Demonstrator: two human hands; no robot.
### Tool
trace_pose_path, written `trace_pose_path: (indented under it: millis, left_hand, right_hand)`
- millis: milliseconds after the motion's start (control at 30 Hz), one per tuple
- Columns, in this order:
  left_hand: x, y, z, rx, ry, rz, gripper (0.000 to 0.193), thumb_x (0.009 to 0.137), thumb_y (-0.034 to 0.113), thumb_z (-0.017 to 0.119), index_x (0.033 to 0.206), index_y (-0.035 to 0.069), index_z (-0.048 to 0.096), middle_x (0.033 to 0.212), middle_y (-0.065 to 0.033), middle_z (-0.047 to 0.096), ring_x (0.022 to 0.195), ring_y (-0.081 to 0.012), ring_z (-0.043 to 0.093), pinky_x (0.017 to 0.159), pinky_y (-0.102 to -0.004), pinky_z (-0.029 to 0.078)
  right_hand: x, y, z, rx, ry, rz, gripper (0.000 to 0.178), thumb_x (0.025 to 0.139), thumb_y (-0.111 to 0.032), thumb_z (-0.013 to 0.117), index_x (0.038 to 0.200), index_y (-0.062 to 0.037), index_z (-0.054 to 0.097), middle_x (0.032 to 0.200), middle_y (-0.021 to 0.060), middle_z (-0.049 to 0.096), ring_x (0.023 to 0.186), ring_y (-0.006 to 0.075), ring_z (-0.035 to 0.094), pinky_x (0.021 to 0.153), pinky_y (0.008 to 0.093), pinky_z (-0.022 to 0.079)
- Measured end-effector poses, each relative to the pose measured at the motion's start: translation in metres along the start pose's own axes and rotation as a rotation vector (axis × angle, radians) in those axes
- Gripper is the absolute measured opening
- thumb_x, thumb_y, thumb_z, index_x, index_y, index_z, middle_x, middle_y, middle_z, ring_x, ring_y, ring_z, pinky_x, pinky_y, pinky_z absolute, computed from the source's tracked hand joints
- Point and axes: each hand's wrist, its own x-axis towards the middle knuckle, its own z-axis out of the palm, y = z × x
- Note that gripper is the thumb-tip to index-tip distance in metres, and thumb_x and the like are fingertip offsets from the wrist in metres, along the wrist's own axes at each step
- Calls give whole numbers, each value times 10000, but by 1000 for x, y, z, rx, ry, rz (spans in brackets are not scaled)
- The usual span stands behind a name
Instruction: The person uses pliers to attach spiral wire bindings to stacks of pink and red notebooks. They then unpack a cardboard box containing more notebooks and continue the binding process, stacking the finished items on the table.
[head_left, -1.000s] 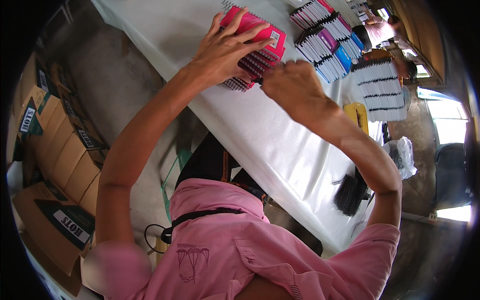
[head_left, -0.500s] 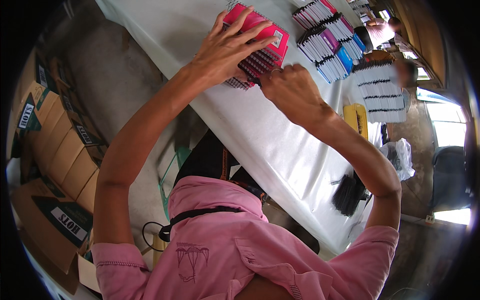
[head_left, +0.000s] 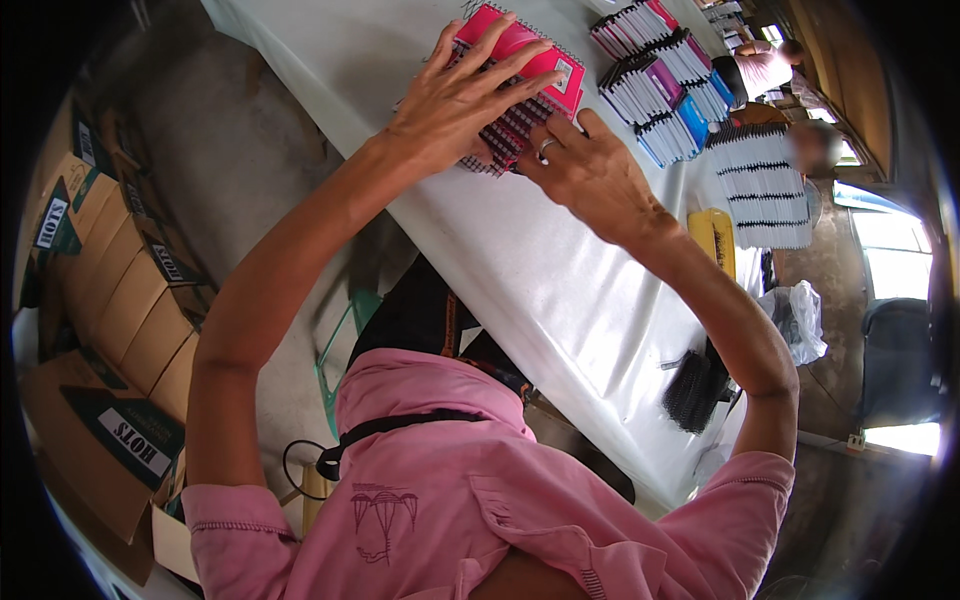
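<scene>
Where brown cartons (head_left: 130,310) stand well left of the pink notebook stack (head_left: 515,122), overlap hides their exact number. Of the two hands, the left hand (head_left: 435,125) has the one stack in a wide hold, fingers splayed across its top and thumb low beside it. Resting on the white-covered table (head_left: 560,290), the stack shows a bright pink cover, one pale label (head_left: 563,77) and layered spiral edges. At its near right corner, the right hand (head_left: 590,175) bends inward, fingers curled; whether it pinches anything, I cannot tell. Farther right of the stack lie one black coil bundle (head_left: 692,390) and one yellow tray (head_left: 700,230).
</scene>
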Motion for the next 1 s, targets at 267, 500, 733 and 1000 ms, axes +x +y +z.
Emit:
trace_pose_path:
  millis: [267, 500, 733, 1000]
  left_hand:
    - [-8, -2, 5, -16, 59, 68, 1163, 393, 281, 867, 1434, 306, 350, 1497, 23, 299, 1395, -284, 227, 1082, -540, 268]
    - [-11, -1, 11, -12, 40, 50, 1174, 414, 295, 867, 1451, 300, 317, 1497, 27, 295, 1391, -287, 230, 1084, -543, 260]
    - [-13, 0, 7, -6, 30, 43, 1171, 423, 285, 871, 1453, 298, 313, 1496, 31, 293, 1386, -286, 242, 1091, -543, 252]
    - [-16, 2, 8, 55, 19, 34, 1199, 407, 296, 864, 1461, 297, 292, 1485, 34, 309, 1379, -278, 254, 1090, -538, 250]
  right_hand:
    - [11, -8, -13, -74, -225, 147, 239, 668, -74, 698, 902, -109, 667, 873, 44, 639, 1005, 174, 563, 933, 382, 392]
    - [0, 3, 6, 94, 95, -74, 177, 705, -99, 675, 876, -92, 628, 938, 60, 614, 929, 166, 562, 927, 358, 399]
    - [29, -24, -19, 119, -660, 208, 121, 680, -98, 692, 799, -87, 675, 807, 46, 649, 886, 197, 608, 827, 321, 428]
    - [2, -10, 8, 53, 107, -42, 139, 750, -83, 619, 881, -126, 630, 887, 2, 582, 932, 148, 542, 910, 351, 397]
